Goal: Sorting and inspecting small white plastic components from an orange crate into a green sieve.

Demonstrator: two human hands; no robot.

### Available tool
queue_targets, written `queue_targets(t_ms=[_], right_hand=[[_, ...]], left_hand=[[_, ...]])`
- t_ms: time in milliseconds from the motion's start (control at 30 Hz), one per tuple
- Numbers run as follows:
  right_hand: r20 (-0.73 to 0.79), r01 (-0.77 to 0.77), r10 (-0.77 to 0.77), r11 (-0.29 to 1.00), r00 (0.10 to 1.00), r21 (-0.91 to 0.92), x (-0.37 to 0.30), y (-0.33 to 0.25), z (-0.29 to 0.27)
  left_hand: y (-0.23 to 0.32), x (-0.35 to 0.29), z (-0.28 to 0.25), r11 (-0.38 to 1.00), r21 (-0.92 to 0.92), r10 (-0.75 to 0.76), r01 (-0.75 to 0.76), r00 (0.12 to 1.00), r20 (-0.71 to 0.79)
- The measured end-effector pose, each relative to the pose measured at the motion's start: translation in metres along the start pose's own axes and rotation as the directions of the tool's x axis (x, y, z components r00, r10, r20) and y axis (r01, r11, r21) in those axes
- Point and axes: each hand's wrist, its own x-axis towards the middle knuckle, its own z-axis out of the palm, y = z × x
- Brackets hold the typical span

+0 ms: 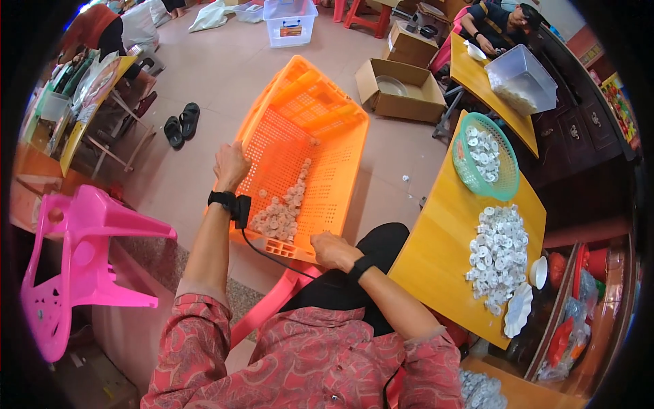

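In front of me an orange perforated plastic crate (340,146) is tilted, its open side facing me. Several small round white pieces (279,215) lie heaped in its lower left part and trail up along the bottom. My left hand (232,165) is closed around the crate's left rim. At the near right corner, my right hand (331,250) grips the rim, its fingers partly hidden. To the right, a yellow table (429,252) bears a pile of white plastic parts (499,252) and a green basket (507,180) with more of them.
A pink stool (102,225) lies tipped at the left. Black sandals (181,126) and an open cardboard box (402,102) are on the floor beyond. A person (501,27) sits at a far table with a clear bin (524,75). Another person (95,31) bends over at the far left.
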Motion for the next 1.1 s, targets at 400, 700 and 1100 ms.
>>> queue_targets(t_ms=[400, 700, 1100], right_hand=[[0.184, 0.099, -0.094, 0.995, 0.978, -0.022, 0.05, 0.006, 0.056], [0.023, 0.08, -0.078, 0.981, 0.997, -0.179, 0.053, 0.008, 0.068], [-0.152, -0.069, 0.067, 0.998, 0.986, -0.003, 0.031, 0.045, 0.055]], left_hand=[[-0.085, -0.016, 0.044, 0.946, -0.311, -0.05, 0.092, 0.989, 0.14], [-0.106, -0.028, 0.083, 0.882, -0.38, -0.221, 0.28, 0.956, 0.191], [-0.048, 0.015, 0.172, 0.818, -0.566, -0.031, 0.099, 0.991, 0.129]])
